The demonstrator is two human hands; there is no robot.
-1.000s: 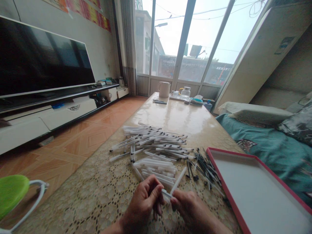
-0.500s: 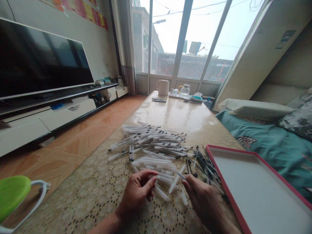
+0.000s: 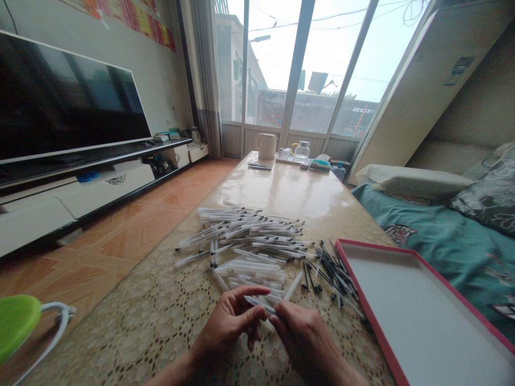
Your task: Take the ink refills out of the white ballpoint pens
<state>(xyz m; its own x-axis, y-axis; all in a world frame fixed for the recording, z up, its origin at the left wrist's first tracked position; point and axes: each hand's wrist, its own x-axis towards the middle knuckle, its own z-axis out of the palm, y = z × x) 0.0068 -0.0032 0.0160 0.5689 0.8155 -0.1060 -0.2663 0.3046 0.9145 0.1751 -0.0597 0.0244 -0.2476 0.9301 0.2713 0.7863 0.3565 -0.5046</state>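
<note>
Slantwise, my right hand [image 3: 303, 326] pinches a slim pen [image 3: 257, 303], its long axis pointing left and slightly away, between the parted fingers of my left hand [image 3: 228, 318].

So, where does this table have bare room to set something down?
Bare: the glossy tabletop between the white tubes and the jug; the patch left of the left hand; the visible tray floor. Crowded: under the tubes, and along the tray's left edge, where black sticks lie.

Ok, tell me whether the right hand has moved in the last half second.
Yes: the right hand has moved left, away from the red-rimmed tray.
</note>
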